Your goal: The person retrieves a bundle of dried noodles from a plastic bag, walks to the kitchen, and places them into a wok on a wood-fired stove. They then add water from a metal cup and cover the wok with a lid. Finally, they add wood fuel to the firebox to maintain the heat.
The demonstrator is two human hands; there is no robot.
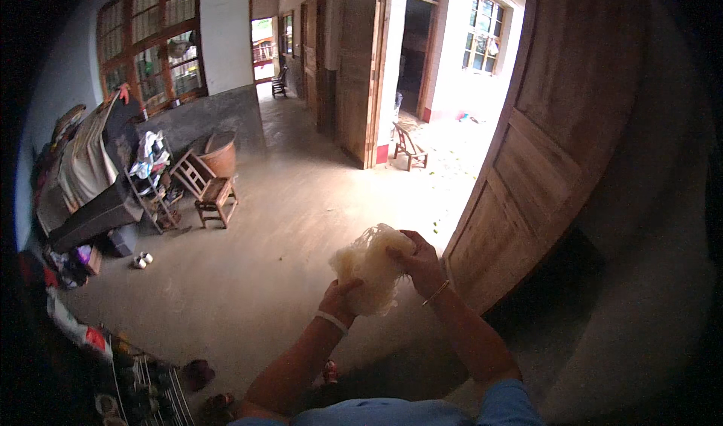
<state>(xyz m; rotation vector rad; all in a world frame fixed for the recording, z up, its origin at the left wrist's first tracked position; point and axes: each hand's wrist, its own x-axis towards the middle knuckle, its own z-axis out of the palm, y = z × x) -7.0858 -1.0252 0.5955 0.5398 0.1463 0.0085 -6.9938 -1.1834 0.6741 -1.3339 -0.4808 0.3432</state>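
A pale, stringy bundle (370, 273), which looks like a cake of dried noodles, is held up in front of my body. Its surface is a tangle of thin, cream-coloured strands, with loose ends along the top and right edges. My left hand (340, 299) grips the lower left side, thumb on the face towards me. On the upper right side, my right hand (419, 262) holds it with the thumb in front and the fingers partly hidden behind. A pale band circles the left wrist and a thin bangle the right.
A wooden door leaf (525, 160) stands close on the right, beside a bright doorway. At the left are a small wooden chair (214, 192), a clay pot (220, 155) and a covered dark piece of furniture (90, 172). A loaded rack (147, 386) is at lower left.
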